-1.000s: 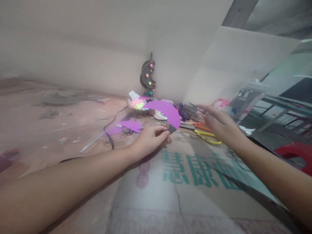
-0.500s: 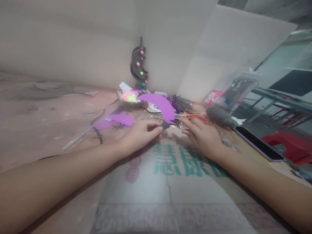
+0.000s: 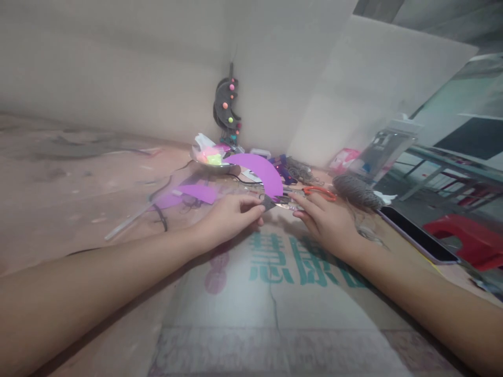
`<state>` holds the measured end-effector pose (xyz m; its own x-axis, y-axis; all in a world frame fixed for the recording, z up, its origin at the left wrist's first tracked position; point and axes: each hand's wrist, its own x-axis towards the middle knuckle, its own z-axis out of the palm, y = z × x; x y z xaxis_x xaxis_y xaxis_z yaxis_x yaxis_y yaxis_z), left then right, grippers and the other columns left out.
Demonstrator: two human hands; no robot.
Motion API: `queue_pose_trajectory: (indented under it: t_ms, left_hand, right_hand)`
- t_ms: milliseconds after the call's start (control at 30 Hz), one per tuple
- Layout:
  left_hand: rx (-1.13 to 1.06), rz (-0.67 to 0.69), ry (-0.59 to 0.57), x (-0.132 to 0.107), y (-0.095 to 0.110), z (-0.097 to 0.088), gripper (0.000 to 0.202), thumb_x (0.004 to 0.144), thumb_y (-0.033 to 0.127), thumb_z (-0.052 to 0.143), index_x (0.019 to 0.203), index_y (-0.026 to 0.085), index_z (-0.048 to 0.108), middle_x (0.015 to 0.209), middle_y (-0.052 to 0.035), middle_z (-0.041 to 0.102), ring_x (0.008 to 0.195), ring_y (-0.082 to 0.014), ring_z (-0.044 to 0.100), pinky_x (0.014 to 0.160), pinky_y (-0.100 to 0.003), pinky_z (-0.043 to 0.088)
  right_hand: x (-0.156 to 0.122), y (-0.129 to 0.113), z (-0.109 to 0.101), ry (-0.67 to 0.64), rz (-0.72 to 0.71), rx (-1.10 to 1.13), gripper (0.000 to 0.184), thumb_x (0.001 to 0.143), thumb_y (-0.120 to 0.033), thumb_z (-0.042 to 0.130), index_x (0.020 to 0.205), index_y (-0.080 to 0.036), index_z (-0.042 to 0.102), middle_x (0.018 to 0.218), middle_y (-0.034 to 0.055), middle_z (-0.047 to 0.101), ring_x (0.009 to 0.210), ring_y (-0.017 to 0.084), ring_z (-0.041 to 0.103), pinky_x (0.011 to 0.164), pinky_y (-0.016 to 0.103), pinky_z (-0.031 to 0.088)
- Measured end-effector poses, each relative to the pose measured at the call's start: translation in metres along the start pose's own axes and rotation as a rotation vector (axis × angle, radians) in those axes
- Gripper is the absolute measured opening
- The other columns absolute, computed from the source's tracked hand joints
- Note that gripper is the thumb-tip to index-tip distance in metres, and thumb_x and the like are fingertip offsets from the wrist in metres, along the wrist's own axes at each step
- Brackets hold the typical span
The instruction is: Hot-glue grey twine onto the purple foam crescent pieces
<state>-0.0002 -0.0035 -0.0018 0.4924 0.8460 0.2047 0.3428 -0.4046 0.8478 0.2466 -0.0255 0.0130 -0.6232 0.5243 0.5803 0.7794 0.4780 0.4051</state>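
Note:
My left hand (image 3: 245,212) is closed, with thumb and fingers pinching a small dark grey piece (image 3: 268,203). A purple crescent-shaped piece (image 3: 264,170) curves up and left from just behind it; I cannot tell whether the two are joined. My right hand (image 3: 324,217) is palm down with its fingers apart, close to a thin silvery object (image 3: 286,206) beside the grey piece. Whether the fingertips touch that object is unclear. Just past the right fingers lies a tool with orange handles (image 3: 319,192).
Purple offcuts (image 3: 196,193) lie at left. Behind stand a bowl (image 3: 216,166) of colourful bits and a dark crescent ornament (image 3: 226,104) with coloured balls. Grey yarn (image 3: 353,189), a phone (image 3: 416,235) and a clear container (image 3: 383,152) sit at right. Printed cardboard (image 3: 251,309) lies in front.
The view has shifted slightly. Both hands keep nearly the same pose, the left one still on the grey piece.

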Motion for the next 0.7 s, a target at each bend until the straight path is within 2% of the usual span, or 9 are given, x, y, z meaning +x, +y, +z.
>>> queue_pose_trajectory:
  t_ms: [700]
  left_hand:
    - [-0.039,-0.015,-0.025,-0.0008,0.003,0.0005,0.029,0.088,0.038,0.047,0.075,0.018,0.064,0.076,0.0,0.071,0.068,-0.0137,0.062,0.066,-0.025,0.044]
  right_hand:
    - [0.0004,-0.0013,-0.0005,0.045,-0.017,0.046,0.032,0.095,-0.031,0.047,0.119,-0.014,0.061,0.079,0.0055,0.061,0.068,0.016,0.056,0.057,0.026,0.037]
